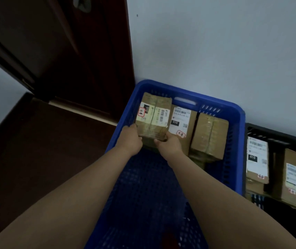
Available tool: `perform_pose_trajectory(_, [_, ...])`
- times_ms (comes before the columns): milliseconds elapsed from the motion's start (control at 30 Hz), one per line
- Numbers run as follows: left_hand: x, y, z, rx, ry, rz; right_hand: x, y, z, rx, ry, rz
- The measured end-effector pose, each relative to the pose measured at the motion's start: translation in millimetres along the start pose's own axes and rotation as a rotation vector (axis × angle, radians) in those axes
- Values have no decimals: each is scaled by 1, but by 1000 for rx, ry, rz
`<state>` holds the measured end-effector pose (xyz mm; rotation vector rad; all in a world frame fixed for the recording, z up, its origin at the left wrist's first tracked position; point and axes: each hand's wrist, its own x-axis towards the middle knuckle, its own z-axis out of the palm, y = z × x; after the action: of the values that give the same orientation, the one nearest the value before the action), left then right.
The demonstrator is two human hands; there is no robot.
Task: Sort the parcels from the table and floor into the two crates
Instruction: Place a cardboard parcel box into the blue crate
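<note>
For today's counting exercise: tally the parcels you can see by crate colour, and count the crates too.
Parcels in the blue crate: 3, one gripped by both the left hand and right hand
Parcels in the black crate: 2 clearly visible
Crates: 2
Total: 7
</note>
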<state>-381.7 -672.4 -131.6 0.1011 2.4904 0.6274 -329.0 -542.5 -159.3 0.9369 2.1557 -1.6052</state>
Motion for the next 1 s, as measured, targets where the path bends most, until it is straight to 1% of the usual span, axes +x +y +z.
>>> perform_pose_trajectory(233, [18,-9,1,40,-183,42,12,-2,17,78,-183,56])
perform_pose_trajectory(300, [15,-10,-1,77,-203,70,10,-6,16,0,-205,47])
perform_pose_trajectory(367, [8,-12,-5,133,-194,90,4,-9,12,-176,-173,12])
perform_pose_trajectory(467, [-8,-14,-18,243,-158,131,-16,-15,-1,-439,-82,-94])
perform_pose_trajectory(567, [-32,-12,-35,344,-142,196,-45,-21,-17,-715,-31,-163])
perform_pose_trajectory(667, [-60,-4,-49,494,-100,293,-77,-29,-31,-934,12,-242])
perform_pose_trajectory(767, [-84,9,-59,624,-32,390,-109,-37,-44,-1039,58,-296])
perform_pose_trajectory(1000, [-134,48,-67,800,45,619,-185,-42,-91,-1112,139,-309])
